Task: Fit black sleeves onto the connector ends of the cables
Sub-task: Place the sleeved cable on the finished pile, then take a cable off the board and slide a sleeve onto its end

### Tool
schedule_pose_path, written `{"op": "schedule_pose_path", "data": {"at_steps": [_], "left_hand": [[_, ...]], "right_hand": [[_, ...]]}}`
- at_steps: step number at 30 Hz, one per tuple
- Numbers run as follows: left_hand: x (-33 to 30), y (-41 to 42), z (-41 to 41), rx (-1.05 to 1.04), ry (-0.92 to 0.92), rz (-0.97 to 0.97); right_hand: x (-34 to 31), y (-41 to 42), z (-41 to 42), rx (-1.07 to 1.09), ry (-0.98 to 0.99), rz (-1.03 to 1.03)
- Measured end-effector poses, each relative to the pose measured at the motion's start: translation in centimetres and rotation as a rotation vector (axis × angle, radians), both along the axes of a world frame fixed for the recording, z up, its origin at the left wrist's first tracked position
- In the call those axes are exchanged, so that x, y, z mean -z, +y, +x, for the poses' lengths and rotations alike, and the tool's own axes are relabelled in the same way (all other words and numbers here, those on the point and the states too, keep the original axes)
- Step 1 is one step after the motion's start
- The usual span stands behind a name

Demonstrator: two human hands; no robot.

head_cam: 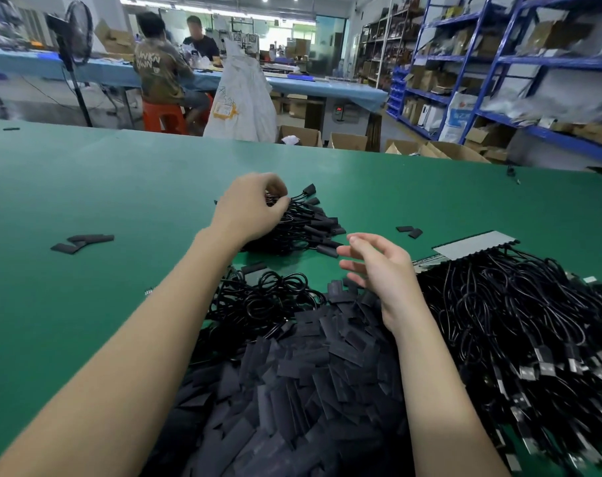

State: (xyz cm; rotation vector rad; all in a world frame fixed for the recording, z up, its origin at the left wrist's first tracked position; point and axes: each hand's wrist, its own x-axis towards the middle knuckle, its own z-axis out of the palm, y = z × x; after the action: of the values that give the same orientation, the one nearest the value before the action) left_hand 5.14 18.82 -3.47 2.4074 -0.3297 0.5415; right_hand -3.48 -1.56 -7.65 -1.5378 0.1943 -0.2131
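OK, far left on the green table (86,187) we see a few loose black sleeves (82,242) lying flat. Next, the left hand (251,208) is down on the pile of sleeved cables (310,225), fingers curled and pinching the black wires at the top of that pile (exactly which cable, we cannot tell). Below it, coiled black cables (265,301) sit beside the big heap of black sleeves (292,380) in front of us. The right hand (382,270) hovers above that heap, fingers apart and loosely bent, holding nothing. Two more stray sleeves (410,231) lie past it. Far right, a bundle of unsleeved cables (516,321) with bare metal connector ends (547,368), under a grey card (475,245).
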Motion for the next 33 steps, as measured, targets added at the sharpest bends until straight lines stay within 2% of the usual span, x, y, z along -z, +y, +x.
{"op": "schedule_pose_path", "data": {"at_steps": [4,6,13,17,20,26,31,33], "left_hand": [[1.6,1.7,-4.3,-0.017,0.038,-0.237],[2.0,2.4,-5.0,-0.038,0.051,-0.295],[2.1,3.8,-4.5,-0.09,0.062,-0.333],[2.2,4.8,-4.2,-0.105,0.081,-0.331],[2.2,5.6,-4.1,-0.122,0.086,-0.345],[2.0,6.7,-4.5,-0.103,0.116,-0.281],[1.8,7.4,-4.6,-0.082,0.195,-0.119],[1.7,6.7,-4.7,-0.135,0.168,-0.072]], "right_hand": [[-0.2,0.4,-0.2,-0.054,-0.014,-0.103],[-0.3,1.0,0.0,-0.087,-0.031,-0.187],[-0.1,5.1,0.0,-0.113,-0.159,-0.622],[-0.7,7.6,0.1,-0.188,-0.199,-0.783],[-1.6,9.9,1.1,-0.274,-0.147,-0.858],[-1.7,12.7,3.2,-0.414,0.103,-0.825],[-2.1,11.3,2.7,-0.421,0.119,-0.447],[-2.7,10.4,2.2,-0.417,0.09,-0.304]]}}
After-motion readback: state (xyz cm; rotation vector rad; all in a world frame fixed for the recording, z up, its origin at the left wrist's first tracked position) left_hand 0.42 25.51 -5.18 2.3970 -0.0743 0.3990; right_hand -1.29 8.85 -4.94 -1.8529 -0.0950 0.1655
